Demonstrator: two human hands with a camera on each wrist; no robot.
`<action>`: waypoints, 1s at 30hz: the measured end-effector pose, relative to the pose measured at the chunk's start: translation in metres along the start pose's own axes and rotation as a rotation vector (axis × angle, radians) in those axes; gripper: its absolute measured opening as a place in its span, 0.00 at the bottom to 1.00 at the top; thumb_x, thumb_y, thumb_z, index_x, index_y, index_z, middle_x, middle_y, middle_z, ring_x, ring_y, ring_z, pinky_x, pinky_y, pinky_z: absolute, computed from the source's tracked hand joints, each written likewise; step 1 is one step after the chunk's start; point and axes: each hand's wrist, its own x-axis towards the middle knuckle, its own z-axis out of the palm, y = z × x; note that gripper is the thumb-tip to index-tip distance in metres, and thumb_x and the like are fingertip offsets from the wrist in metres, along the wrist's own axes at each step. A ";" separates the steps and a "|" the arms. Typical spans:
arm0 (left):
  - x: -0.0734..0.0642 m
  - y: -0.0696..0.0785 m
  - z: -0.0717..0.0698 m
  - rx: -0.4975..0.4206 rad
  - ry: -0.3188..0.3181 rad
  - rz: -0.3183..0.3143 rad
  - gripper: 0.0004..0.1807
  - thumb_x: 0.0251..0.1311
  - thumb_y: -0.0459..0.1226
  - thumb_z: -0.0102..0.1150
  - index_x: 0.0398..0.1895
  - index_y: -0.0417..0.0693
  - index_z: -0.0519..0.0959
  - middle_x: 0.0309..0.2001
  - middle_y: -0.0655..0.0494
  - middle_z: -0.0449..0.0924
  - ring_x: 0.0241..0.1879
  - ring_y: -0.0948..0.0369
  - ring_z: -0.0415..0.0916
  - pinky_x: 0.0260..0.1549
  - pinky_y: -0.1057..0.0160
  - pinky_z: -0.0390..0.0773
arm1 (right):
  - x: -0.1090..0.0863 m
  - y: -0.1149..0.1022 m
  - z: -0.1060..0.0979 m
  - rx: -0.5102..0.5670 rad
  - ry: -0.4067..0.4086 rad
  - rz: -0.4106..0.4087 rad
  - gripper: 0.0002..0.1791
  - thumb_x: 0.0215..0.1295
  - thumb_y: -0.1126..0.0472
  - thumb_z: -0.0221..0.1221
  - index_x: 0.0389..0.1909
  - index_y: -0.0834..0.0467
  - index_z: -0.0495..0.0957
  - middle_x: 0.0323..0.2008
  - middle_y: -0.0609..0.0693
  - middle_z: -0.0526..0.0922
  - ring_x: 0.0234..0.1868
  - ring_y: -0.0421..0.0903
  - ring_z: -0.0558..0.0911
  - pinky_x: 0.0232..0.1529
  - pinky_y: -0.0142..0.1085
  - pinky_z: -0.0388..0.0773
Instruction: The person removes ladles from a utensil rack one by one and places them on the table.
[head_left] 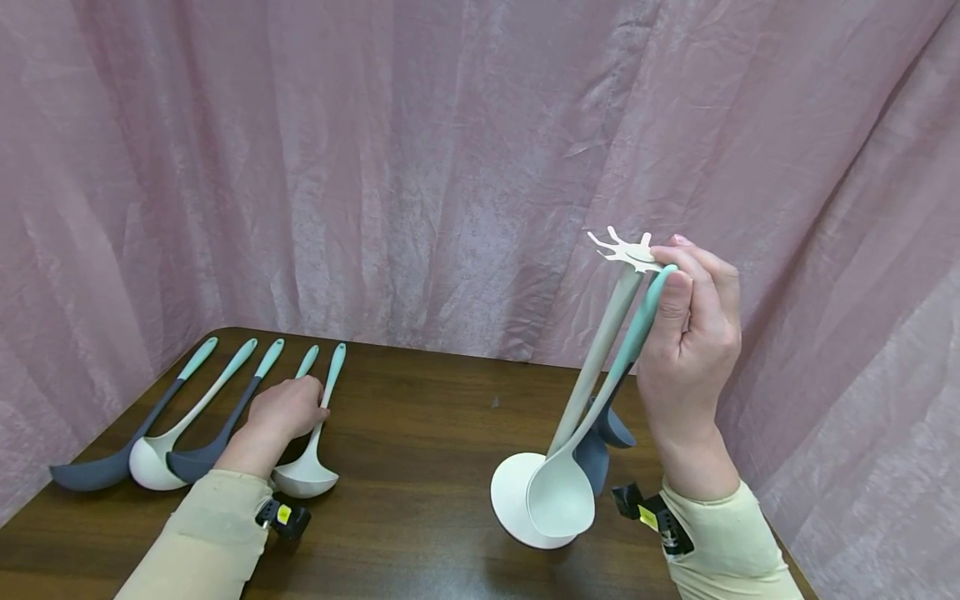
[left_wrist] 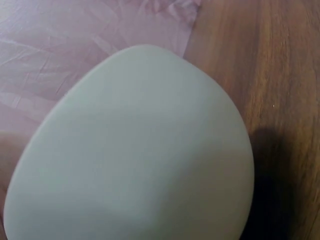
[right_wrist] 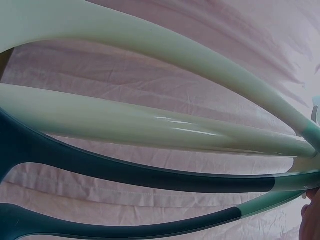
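Observation:
In the head view my left hand is low over the table at the left, its fingertips at the handle of a white ladle with a green end. Another green handle passes under this hand, its head hidden. A pale rounded bowl fills much of the left wrist view. At the right, my right hand pinches the green handle end of a white spoon beside the pronged top of a white utensil stand. Two dark utensils hang behind the spoon.
A dark ladle, a white ladle and another dark utensil lie side by side on the brown table, left of my left hand. The stand's round white base rests on the table. A pink curtain hangs behind.

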 end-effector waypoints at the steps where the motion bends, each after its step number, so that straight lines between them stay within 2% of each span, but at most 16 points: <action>1: 0.000 0.000 0.000 0.001 -0.001 0.000 0.11 0.72 0.38 0.70 0.31 0.46 0.82 0.31 0.50 0.82 0.35 0.49 0.80 0.35 0.45 0.79 | 0.000 0.000 0.000 0.000 -0.001 0.000 0.12 0.83 0.70 0.57 0.50 0.69 0.89 0.55 0.66 0.86 0.65 0.56 0.83 0.69 0.43 0.75; 6: 0.000 -0.001 0.001 0.007 0.002 -0.001 0.10 0.71 0.38 0.71 0.32 0.45 0.82 0.32 0.50 0.82 0.36 0.49 0.81 0.36 0.44 0.79 | -0.001 0.006 0.000 -0.004 -0.003 0.002 0.12 0.83 0.69 0.57 0.51 0.68 0.89 0.56 0.64 0.86 0.65 0.55 0.84 0.68 0.42 0.75; 15: -0.003 0.001 0.002 0.008 0.010 0.005 0.11 0.70 0.38 0.72 0.31 0.44 0.81 0.31 0.49 0.82 0.35 0.48 0.81 0.35 0.43 0.80 | -0.003 0.021 -0.002 -0.003 -0.013 -0.006 0.15 0.86 0.59 0.59 0.52 0.64 0.91 0.57 0.60 0.87 0.66 0.52 0.83 0.68 0.45 0.76; 25: -0.004 0.003 0.000 0.010 0.005 0.012 0.11 0.70 0.37 0.71 0.30 0.45 0.82 0.30 0.51 0.81 0.34 0.50 0.80 0.35 0.45 0.79 | -0.001 0.005 0.000 0.001 0.000 0.007 0.12 0.84 0.67 0.57 0.51 0.68 0.89 0.56 0.64 0.86 0.65 0.55 0.83 0.69 0.42 0.75; 30: -0.005 0.004 -0.003 0.003 0.005 0.013 0.11 0.71 0.39 0.70 0.30 0.46 0.83 0.29 0.51 0.82 0.33 0.50 0.81 0.35 0.46 0.79 | 0.000 0.002 -0.001 0.003 0.001 0.004 0.13 0.85 0.67 0.57 0.51 0.69 0.89 0.56 0.65 0.86 0.65 0.55 0.83 0.69 0.43 0.75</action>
